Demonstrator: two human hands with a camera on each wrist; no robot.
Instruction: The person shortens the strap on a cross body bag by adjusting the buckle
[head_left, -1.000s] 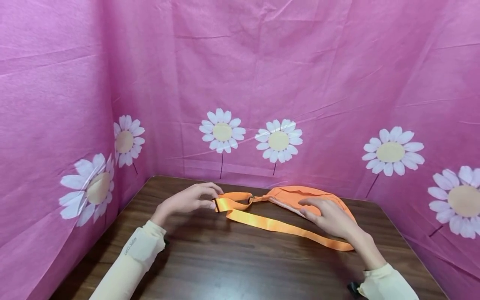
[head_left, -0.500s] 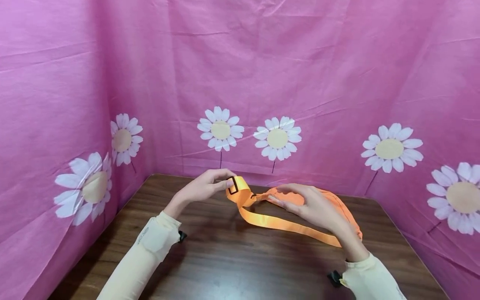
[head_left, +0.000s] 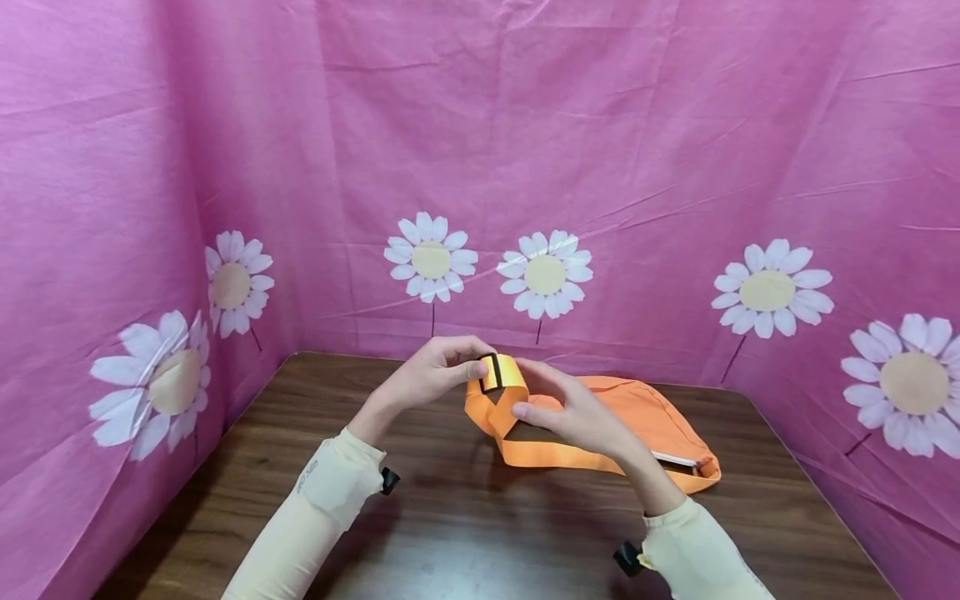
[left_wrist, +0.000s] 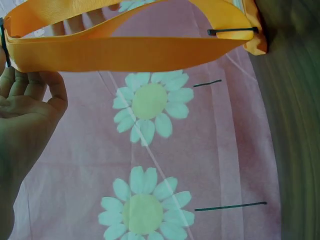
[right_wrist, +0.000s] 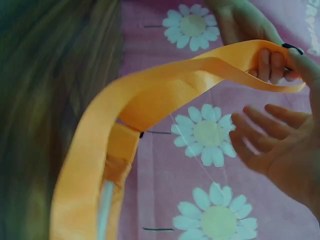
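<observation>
An orange belt bag (head_left: 645, 408) with a pale zipper (head_left: 675, 458) lies on the table at the right. Its orange strap (head_left: 555, 454) runs left and rises into a loop. My left hand (head_left: 420, 375) pinches the loop at a black slider buckle (head_left: 497, 375), held above the table. Close at the loop's right side is my right hand (head_left: 585, 412), thumb in front and fingers extended behind it. In the right wrist view the right hand (right_wrist: 280, 145) has its fingers spread apart, and its thumb reaches up by the buckle (right_wrist: 292, 48). A second black strap fitting (left_wrist: 232, 31) shows in the left wrist view.
The dark wood table (head_left: 450, 533) ends at a pink curtain (head_left: 600, 125) printed with white daisies, which encloses the back and both sides. A black piece (head_left: 628, 558) sticks out from the right sleeve at the wrist.
My left hand has lifted the buckle and strap loop off the table and moved right. The right hand has moved left from over the bag to the loop.
</observation>
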